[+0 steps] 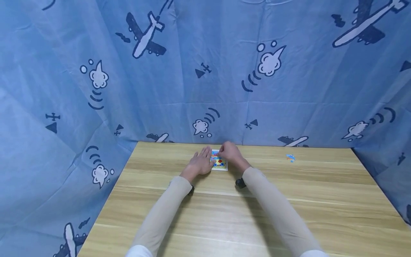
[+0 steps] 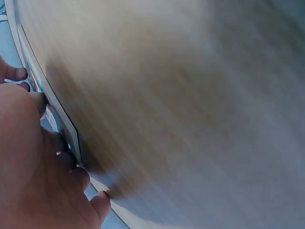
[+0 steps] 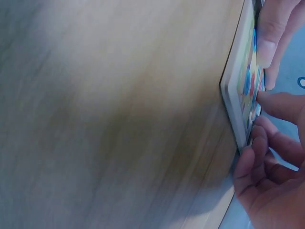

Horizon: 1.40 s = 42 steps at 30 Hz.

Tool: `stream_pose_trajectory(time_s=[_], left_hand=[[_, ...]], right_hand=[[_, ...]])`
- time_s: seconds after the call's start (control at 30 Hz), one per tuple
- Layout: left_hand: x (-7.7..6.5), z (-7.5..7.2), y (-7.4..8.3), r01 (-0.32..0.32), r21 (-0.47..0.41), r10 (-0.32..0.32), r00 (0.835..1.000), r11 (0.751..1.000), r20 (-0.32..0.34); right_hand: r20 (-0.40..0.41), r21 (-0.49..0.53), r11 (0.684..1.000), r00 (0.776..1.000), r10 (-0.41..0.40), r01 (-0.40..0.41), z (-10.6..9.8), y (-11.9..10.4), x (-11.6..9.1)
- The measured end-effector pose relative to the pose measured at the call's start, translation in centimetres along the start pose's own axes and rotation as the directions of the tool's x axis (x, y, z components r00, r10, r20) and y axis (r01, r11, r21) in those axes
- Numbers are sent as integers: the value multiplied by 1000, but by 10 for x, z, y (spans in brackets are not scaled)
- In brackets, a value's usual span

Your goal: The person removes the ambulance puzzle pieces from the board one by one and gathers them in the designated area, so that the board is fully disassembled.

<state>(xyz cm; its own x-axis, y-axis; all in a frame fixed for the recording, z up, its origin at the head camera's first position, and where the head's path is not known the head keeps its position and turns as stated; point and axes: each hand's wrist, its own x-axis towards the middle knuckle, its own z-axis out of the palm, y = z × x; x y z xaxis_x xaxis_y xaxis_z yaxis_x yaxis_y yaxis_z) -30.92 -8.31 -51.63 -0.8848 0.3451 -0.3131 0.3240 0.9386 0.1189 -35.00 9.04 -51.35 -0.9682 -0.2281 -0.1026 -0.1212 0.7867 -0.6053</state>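
A small, brightly coloured jigsaw puzzle [image 1: 219, 165] in a pale frame lies flat near the far edge of the wooden table. My left hand [image 1: 201, 163] rests with straight fingers on its left side, and the thumb lies on the picture. Over the upper right of the puzzle, my right hand [image 1: 229, 151] has thumb and fingers bent together, pinching a puzzle piece at the board; the fingers mostly hide it. The right wrist view shows the right thumb [image 3: 281, 106] touching the picture, other fingers curled at the frame [image 3: 232, 95].
One loose blue puzzle piece [image 1: 290, 157] lies on the table [image 1: 321, 185] to the right. A blue curtain [image 1: 221, 71] printed with planes hangs right behind the table's far edge and along its sides.
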Motion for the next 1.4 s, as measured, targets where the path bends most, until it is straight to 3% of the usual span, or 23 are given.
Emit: stream_pose_trajectory(time_s=[0.4,0.8,1.4], left_hand=[[-2,-1,2,0,13,0,1000,1000,0],[-1,1,-1,-13,-9,13,1000,1000,-13],[0,-1,-2,12,-46,-11,1000,999,25]], right_hand=[[11,-23,998,998,55,-55,3,-5,0],[-19,26,999,999,43,-42,3,0,-4],[-45,281,960,999,2,11,-3,8,-9]])
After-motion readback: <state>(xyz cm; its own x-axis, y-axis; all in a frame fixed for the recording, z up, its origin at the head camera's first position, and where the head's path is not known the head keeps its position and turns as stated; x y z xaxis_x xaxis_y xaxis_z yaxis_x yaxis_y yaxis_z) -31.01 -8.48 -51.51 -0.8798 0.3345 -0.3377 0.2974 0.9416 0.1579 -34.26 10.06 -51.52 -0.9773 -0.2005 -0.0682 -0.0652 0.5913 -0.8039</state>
